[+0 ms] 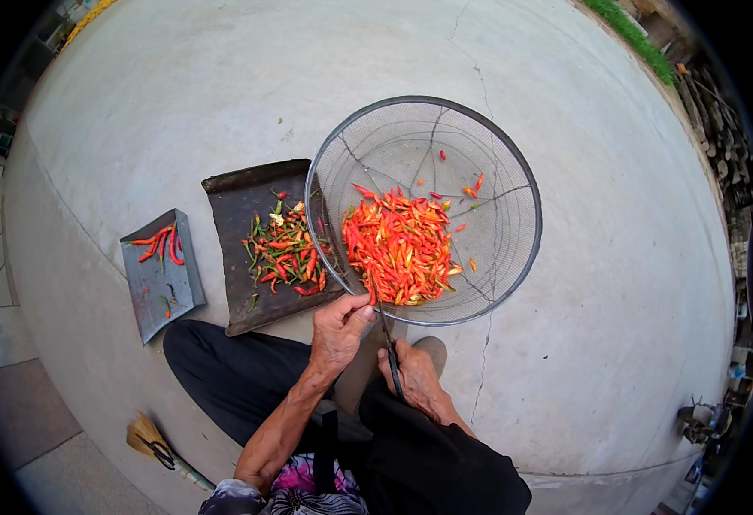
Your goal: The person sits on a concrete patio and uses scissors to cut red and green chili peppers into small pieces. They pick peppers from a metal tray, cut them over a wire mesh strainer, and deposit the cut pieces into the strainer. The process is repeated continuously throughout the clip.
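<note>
My left hand [335, 335] pinches a red chilli [373, 283] at the near rim of a round wire-mesh basket. My right hand [415, 373] grips dark-handled scissors [391, 365], whose blades point up beside the chilli. The basket [527, 232] holds a pile of red and orange chillies [402, 240], with a few loose on its mesh. Left of it, partly under its rim, a dark metal tray [239, 202] carries red and green chillies with stems [282, 253]. A smaller grey tray [157, 300] farther left holds several longer red chillies [170, 240].
My crossed, dark-clad legs [230, 360] are below the basket on a cracked concrete floor [617, 257]. A straw brush [149, 438] lies at the lower left, beside paving tiles [3, 343]. Stacked wood [703, 129] and clutter line the right edge, with a grass strip [630, 34] at the upper right.
</note>
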### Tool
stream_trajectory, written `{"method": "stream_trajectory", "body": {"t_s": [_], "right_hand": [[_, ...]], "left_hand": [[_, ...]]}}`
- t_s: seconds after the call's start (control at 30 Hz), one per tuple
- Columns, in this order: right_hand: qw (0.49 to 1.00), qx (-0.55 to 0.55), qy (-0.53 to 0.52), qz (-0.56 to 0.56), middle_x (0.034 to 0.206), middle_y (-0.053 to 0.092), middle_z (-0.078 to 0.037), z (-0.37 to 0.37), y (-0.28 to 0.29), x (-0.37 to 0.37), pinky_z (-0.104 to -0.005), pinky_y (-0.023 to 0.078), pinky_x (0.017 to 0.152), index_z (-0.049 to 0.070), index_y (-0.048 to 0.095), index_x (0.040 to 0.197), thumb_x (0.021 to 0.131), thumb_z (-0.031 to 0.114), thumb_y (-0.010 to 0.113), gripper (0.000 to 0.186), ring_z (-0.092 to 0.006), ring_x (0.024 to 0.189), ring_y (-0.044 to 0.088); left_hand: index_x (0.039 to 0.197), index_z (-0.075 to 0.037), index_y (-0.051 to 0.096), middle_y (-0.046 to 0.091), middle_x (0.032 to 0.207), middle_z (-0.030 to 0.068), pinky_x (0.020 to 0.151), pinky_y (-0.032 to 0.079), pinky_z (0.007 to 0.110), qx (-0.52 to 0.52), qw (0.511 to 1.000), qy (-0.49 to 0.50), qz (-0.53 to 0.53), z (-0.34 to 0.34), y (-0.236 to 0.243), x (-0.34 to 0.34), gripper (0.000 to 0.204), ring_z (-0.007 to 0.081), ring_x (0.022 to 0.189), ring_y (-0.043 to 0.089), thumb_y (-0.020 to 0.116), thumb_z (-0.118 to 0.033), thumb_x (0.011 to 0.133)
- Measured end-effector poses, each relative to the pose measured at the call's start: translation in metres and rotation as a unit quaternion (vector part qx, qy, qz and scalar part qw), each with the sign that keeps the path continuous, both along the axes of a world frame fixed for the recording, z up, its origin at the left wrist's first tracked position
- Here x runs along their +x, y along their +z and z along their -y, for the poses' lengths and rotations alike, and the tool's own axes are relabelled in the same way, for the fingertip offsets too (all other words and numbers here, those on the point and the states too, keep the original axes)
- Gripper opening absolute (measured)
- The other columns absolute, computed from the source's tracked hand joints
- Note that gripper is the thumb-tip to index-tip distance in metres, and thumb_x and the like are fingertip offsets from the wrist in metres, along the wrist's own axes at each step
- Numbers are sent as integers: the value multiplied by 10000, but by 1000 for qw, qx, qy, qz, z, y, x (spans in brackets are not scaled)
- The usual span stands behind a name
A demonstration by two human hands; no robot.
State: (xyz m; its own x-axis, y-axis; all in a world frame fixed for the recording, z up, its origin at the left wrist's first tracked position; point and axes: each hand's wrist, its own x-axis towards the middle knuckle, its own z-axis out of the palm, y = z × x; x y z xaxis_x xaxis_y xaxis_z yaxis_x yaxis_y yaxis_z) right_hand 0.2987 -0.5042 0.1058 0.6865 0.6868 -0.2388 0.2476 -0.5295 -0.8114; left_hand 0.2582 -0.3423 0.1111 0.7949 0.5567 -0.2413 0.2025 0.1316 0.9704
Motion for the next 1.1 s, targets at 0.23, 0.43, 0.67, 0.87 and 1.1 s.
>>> {"method": "stream_trajectory", "body": {"t_s": [0.23, 0.43, 0.67, 0.87, 1.1], "right_hand": [[998, 29, -18, -45, 594, 553, -245, -2, 1, 1, -499, 437, 521, -25, 469, 768, 899, 219, 607, 310, -458, 571, 578], [999, 8, 34, -31, 707, 575, -290, -4, 0, -1, -523, 454, 593, -44, 453, 899, 898, 237, 599, 316, -485, 670, 592], [1000, 0, 8, 11, 605, 572, -228, -2, -1, -3, -492, 438, 487, -24, 479, 829, 881, 207, 630, 281, -438, 541, 581], [1000, 18, -1, -25, 602, 567, -245, -2, -2, -3, -503, 441, 511, -25, 481, 812, 888, 221, 618, 291, -446, 551, 584], [999, -14, 37, 9, 612, 568, -267, -3, -4, 0, -519, 455, 559, -36, 479, 807, 899, 235, 596, 309, -462, 587, 590]], "left_hand": [[1064, 33, 667, 684, 818, 44, 651, 495, 225, -36, 998, 33, -24, -2, 0, 1, 187, 63, 730, 605, 628, -83, 924], [1049, 48, 667, 677, 827, 30, 655, 496, 225, -16, 999, 48, -8, 4, 6, 5, 178, 64, 735, 604, 633, -65, 916], [1025, 48, 667, 678, 824, 41, 659, 498, 230, 7, 998, 44, -40, 5, 7, 9, 152, 67, 733, 601, 627, -53, 918], [1009, 44, 670, 677, 799, 43, 658, 505, 235, -8, 998, 57, -23, 3, 2, 9, 140, 73, 727, 611, 629, -50, 914], [966, 48, 674, 684, 772, 72, 640, 514, 247, 59, 996, 58, -16, 3, -2, 9, 112, 91, 698, 626, 635, -20, 887]]}}
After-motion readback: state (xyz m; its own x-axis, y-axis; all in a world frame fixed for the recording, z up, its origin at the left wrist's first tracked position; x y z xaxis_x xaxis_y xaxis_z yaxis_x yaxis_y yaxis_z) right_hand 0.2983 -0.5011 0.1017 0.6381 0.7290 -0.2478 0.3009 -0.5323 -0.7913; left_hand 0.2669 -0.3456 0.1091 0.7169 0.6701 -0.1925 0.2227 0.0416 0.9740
